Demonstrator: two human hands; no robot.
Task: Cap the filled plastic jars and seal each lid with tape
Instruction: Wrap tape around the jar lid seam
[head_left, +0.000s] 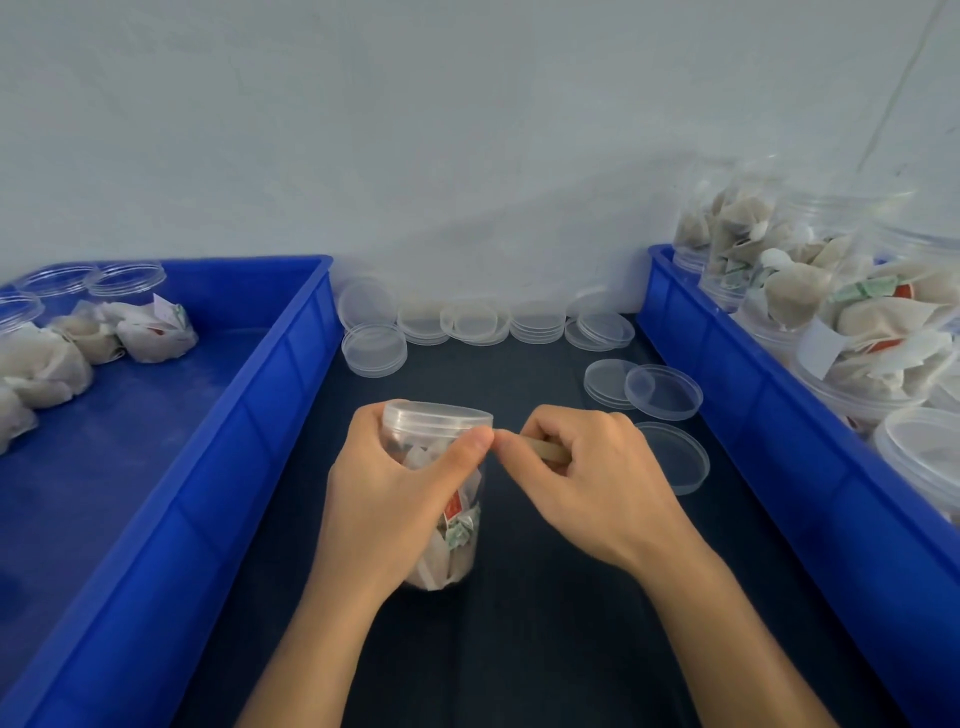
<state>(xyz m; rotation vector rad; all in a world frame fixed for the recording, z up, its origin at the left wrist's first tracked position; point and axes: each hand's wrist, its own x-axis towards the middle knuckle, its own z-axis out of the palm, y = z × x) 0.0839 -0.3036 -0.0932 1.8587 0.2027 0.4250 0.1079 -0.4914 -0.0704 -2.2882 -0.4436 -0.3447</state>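
A clear plastic jar (452, 525) filled with white tea sachets stands on the dark mat in the middle, with a clear lid (438, 415) on top. My left hand (384, 493) grips the jar's side, its thumb pressing just under the lid's rim. My right hand (587, 478) holds a small roll of tape (543, 449) with a tan core right beside the lid, its fingertips meeting my left thumb at the rim.
Loose clear lids (519, 319) lie in stacks along the wall, and three more lids (662, 392) sit to the right of my hands. The left blue crate (291, 374) holds a few filled jars lying down. The right blue crate (737, 374) is packed with filled jars.
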